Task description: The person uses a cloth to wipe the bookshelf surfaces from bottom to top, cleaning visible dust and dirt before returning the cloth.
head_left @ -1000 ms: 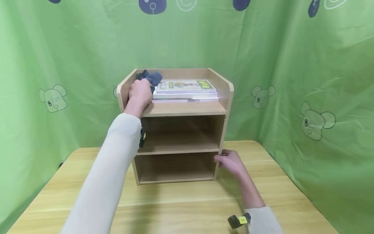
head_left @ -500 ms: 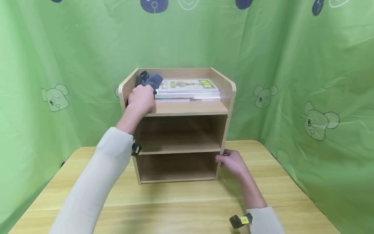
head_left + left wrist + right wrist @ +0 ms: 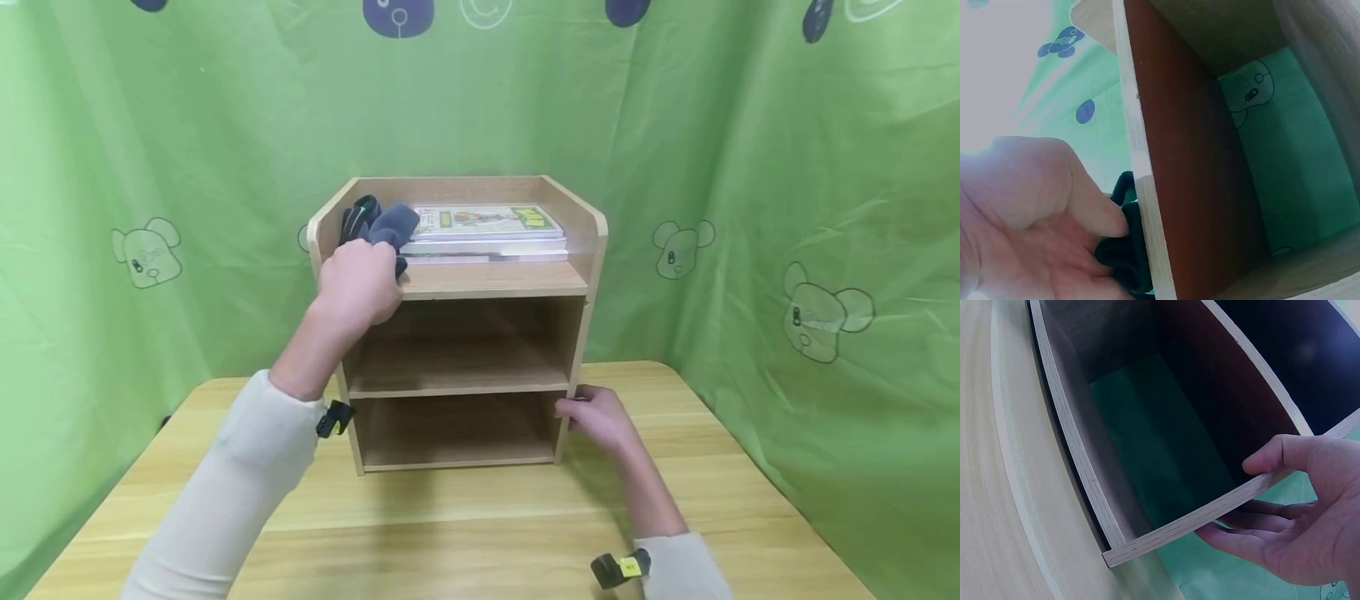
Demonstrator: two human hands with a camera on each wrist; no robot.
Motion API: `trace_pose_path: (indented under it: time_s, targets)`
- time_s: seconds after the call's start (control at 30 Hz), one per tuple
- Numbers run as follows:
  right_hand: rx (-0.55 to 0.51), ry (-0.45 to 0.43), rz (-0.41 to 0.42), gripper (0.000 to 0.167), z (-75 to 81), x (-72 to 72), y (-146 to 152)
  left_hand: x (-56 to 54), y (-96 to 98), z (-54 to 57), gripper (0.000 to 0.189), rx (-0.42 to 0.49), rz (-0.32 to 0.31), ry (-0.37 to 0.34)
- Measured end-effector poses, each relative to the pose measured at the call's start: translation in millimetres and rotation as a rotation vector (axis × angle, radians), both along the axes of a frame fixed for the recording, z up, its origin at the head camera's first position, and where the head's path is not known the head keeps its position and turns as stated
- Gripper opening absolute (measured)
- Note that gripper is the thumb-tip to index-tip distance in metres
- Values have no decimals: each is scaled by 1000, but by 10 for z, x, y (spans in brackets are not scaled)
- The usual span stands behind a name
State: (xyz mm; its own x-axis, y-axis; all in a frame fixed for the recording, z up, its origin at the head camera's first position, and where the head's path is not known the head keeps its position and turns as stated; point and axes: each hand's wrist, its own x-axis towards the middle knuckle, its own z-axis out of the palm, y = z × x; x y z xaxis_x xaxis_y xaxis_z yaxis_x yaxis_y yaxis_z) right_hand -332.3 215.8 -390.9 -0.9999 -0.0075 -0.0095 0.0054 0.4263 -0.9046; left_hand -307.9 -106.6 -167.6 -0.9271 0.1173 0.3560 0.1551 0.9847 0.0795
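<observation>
We see L hand (image 3: 358, 282) clamped on dark-blue cloth bundle (image 3: 393, 225), top left of pale-wood 3-tier rack (image 3: 465, 389), R hand (image 3: 602, 419) gripping its lower right edge, white-edged paper bks (image 3: 487, 237) stacked right of bundle, green bear-print curtain (image 3: 525, 100) far side

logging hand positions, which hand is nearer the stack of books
Left. The left hand, holding a dark bundle, is just in front and left of the books; the right hand grips the shelf unit well below them.

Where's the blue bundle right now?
In the head view, the blue bundle is in the left hand, at the top left of the wooden shelf, left of the books.
</observation>
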Motion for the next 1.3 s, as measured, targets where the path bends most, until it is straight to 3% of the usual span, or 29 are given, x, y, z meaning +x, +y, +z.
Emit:
trace_pose_path:
  time_s: [0.13, 0.3, 0.43, 0.7, 0.83, 1.07, 1.3]
  targets:
    - [-10, 1, 2, 64, -3, 5, 3, -27, -8, 22, 25, 31, 4, -5]
    - [-1, 2, -2, 64, 7, 14, 8, -168, -44, 61, 25, 76, 13, -32]
    - [9, 6, -1, 65, 21, 7, 23, -345, -56, 63, 25, 107, 2, -41]
    - [-17, 22, -4, 62, 20, 5, 19, -766, -93, -6, 47, 194, -12, -15]
    - [-22, 20, 0, 62, 6, 5, -13, -902, -155, -46, 51, 262, -22, -9]
    - [-49, 21, -1, 62, -3, -3, -37, -961, -188, -35, 52, 295, -21, -27]
    - [-48, 23, -9, 61, -8, 1, 7, -876, -105, -19, 39, 270, 22, -34]
